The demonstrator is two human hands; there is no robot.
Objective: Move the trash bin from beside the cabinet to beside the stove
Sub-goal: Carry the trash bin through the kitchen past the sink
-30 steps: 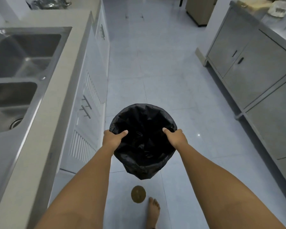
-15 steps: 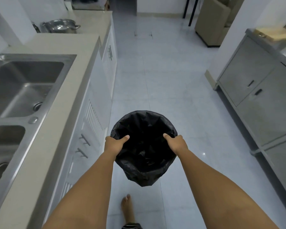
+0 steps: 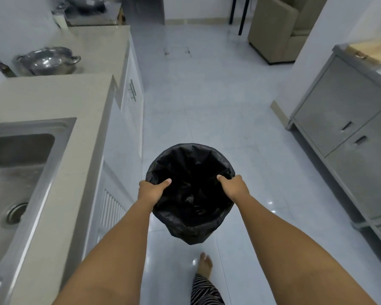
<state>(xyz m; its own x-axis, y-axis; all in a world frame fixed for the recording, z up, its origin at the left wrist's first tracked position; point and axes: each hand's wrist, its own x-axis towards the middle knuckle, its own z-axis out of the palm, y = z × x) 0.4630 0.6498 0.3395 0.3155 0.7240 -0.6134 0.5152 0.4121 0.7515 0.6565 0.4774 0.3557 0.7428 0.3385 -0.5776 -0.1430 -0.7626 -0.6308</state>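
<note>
A round trash bin lined with a black bag hangs in the air above the tiled floor, in front of me. My left hand grips its left rim, thumb inside the bag. My right hand grips the right rim the same way. The stove with a dark pan on it shows at the far end of the left counter, blurred. The bin looks empty inside.
A beige counter with a steel sink runs along my left, white cabinet doors below it. A steel pot sits on the counter. Steel cabinets line the right. A beige armchair stands far ahead. My bare foot steps below the bin.
I have walked forward along the counter with the bin held in both hands. The sink has slid back to my left, and the stove end and armchair have come into view.
</note>
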